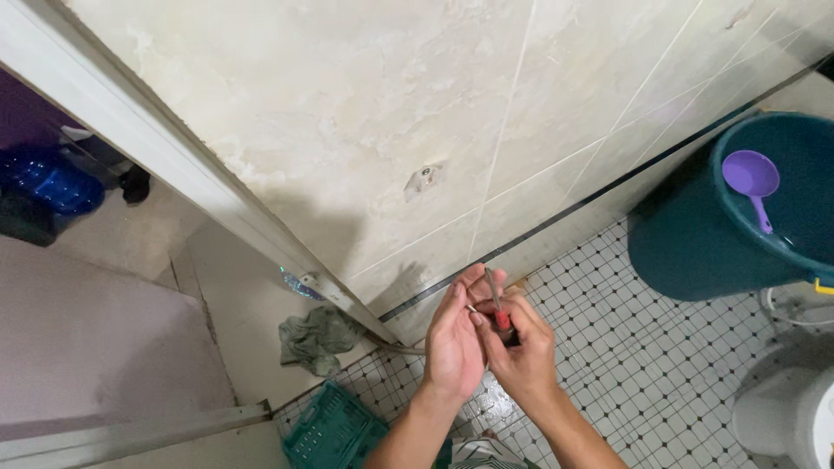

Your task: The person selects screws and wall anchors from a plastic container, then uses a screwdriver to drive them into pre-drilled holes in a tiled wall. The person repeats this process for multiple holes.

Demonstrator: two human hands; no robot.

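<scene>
While the screwdriver (497,306) is held upright over the tiled floor (643,365) (red handle low, metal shaft toward the wall (347,104)), its handle is clasped by the right hand (521,356), and the left hand (453,343) fingers (469,282) are curled against the shaft.

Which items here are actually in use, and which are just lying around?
In use:
- left hand and right hand, close together
- screwdriver with red handle, gripped by the right hand; left fingertips at its shaft

Lying about:
- green rag
- green crate
- teal bucket with purple scoop
- blue bottle
- wall bracket
</scene>
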